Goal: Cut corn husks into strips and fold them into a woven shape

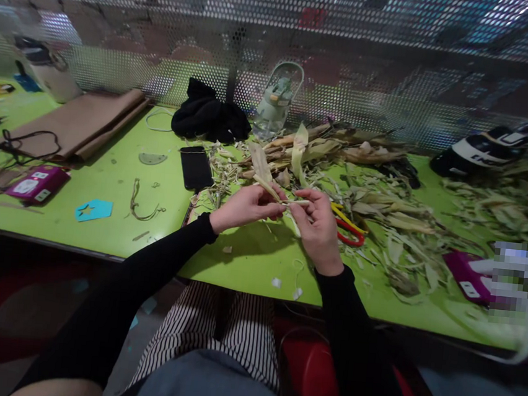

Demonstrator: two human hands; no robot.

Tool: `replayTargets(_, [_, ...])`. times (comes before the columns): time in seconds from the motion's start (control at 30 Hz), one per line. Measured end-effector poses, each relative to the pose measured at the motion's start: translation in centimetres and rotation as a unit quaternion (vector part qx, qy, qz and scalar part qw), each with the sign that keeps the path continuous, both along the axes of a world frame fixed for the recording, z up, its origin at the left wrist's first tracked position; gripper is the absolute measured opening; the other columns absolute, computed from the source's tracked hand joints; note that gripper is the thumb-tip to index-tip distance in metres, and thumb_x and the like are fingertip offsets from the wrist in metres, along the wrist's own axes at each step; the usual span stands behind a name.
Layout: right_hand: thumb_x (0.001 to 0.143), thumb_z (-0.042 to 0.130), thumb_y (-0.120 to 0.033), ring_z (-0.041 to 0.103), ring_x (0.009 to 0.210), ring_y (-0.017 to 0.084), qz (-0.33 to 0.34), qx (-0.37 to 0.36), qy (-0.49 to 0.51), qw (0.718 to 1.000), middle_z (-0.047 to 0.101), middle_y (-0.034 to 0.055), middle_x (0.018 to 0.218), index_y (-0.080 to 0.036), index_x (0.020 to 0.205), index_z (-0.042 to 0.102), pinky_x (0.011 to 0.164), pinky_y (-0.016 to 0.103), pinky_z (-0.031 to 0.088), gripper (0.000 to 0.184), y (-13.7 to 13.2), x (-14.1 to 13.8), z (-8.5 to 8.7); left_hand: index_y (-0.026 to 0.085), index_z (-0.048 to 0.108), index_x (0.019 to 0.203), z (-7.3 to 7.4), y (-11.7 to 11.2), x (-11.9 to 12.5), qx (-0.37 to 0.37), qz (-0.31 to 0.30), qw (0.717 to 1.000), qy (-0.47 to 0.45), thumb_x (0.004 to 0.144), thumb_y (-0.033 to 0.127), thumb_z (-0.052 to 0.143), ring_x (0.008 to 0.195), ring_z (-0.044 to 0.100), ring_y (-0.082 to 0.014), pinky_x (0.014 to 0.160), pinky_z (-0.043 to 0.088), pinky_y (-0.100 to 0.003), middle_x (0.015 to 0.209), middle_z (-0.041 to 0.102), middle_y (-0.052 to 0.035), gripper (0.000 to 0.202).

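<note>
My left hand [250,206] is closed on a pale corn husk [260,161], whose wide end stands up above the fingers and whose lower part narrows into a rolled strip. My right hand [319,231] meets it fingertip to fingertip, pinching the same husk work where a thin strip crosses sideways. Whether the strips are joined there is hidden by the fingers. Another curled husk leaf [299,151] rises just behind. Close by my right hand lie scissors with red and yellow handles [351,234], partly under husk scraps.
A heap of dried husks [343,146] spreads behind my hands. A black phone [196,168], black cloth [206,114] and clear bottle [272,108] stand or lie left of it. Purple power strips [36,183] sit at both sides. A perforated metal screen [168,33] closes the back.
</note>
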State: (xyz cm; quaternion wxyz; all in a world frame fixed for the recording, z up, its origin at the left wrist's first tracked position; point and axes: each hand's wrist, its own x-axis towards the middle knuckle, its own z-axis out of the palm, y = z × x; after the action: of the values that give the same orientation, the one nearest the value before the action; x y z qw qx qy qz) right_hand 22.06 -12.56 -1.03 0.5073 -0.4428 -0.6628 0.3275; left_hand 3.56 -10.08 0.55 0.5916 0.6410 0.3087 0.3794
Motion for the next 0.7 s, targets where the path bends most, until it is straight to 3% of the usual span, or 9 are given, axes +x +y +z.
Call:
replayTargets(0.13, [0.092, 0.064, -0.044, 0.053, 0.059, 0.013, -0.008, 0.003, 0.017, 1.0, 0.054, -0.0052, 0.069, -0.025, 0.111, 0.055, 0.057, 0.028, 0.042, 0.028, -0.1, 0.2, 0.0, 0.011, 0.059, 0.1, -0.4, 0.2, 0.2, 0.012, -0.034, 0.999, 0.02, 0.09, 0.018, 0.065, 0.07, 0.067, -0.0091, 0.07, 0.052, -0.023, 0.077, 0.069, -0.0011, 0.014])
replayTargets(0.3, [0.092, 0.065, -0.045, 0.058, 0.06, 0.013, -0.006, 0.002, 0.047, 0.999, 0.055, -0.0056, 0.067, -0.025, 0.109, 0.055, 0.058, 0.029, 0.044, 0.028, 0.0, 0.3, -0.1, 0.012, 0.055, 0.113, -1.2, 0.5, 0.3, -0.009, -0.067, 0.997, -0.026, 0.095, 0.019, 0.059, 0.076, 0.07, -0.0108, 0.072, 0.053, -0.024, 0.09, 0.073, -0.007, 0.02])
replayTargets(0.43, [0.091, 0.066, -0.045, 0.062, 0.062, 0.015, -0.008, -0.003, 0.052, 0.999, 0.059, -0.0057, 0.066, -0.025, 0.109, 0.054, 0.061, 0.029, 0.047, 0.029, -0.1, 0.1, 0.1, 0.014, 0.052, 0.118, -1.0, 0.3, -0.1, -0.021, -0.078, 0.995, -0.06, 0.097, 0.025, 0.058, 0.079, 0.069, -0.0112, 0.072, 0.053, -0.024, 0.098, 0.073, -0.0088, 0.024])
replayTargets(0.53, [0.09, 0.067, -0.043, 0.067, 0.069, 0.016, -0.01, -0.004, 0.038, 0.999, 0.066, -0.0022, 0.076, -0.024, 0.107, 0.056, 0.066, 0.031, 0.051, 0.027, -0.2, 0.0, 0.5, 0.016, 0.049, 0.12, -0.5, 0.0, -0.3, -0.028, -0.068, 0.995, -0.071, 0.097, 0.027, 0.057, 0.081, 0.07, -0.0124, 0.07, 0.052, -0.024, 0.098, 0.072, -0.0074, 0.027])
replayTargets(0.7, [0.087, 0.071, -0.041, 0.071, 0.087, 0.02, 0.027, 0.006, -0.05, 0.998, 0.074, 0.0041, 0.1, -0.024, 0.103, 0.065, 0.08, 0.035, 0.056, 0.024, -0.2, 0.1, 0.9, 0.017, 0.047, 0.117, -0.4, 0.0, -0.2, -0.02, -0.045, 0.996, -0.07, 0.094, 0.03, 0.063, 0.063, 0.064, -0.0095, 0.061, 0.047, -0.023, 0.077, 0.066, 0.0022, 0.031])
